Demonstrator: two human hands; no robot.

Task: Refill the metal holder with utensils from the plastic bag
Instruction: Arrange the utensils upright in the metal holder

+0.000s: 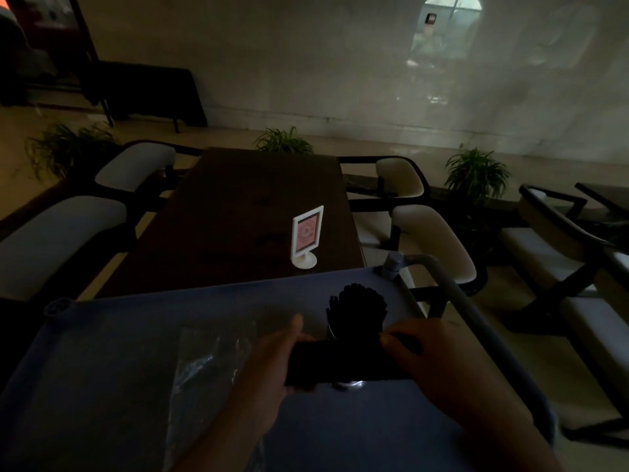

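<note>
Both left hand (280,357) and right hand (420,359) pinch ends of the utensil bundle (343,364) before the metal holder (331,331).

Bare left forearm (235,427), bare right forearm (490,410)

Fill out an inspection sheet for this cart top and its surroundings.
Surface: blue cart top, dimly lit.
Job's things: plastic bag lies on the cart, left of the hands; holder, mostly hidden, stands towards the right with dark utensils upright in it; dark bundle is held level in front of the holder.
Clutter: nothing seen.
Hands: left hand grips the bundle's left end; right hand grips its right end.
Cables: nothing seen.
Surroundings: dark table beyond the cart, with a white sign stand on it; padded chairs on both sides; potted plants near the wall.
</note>
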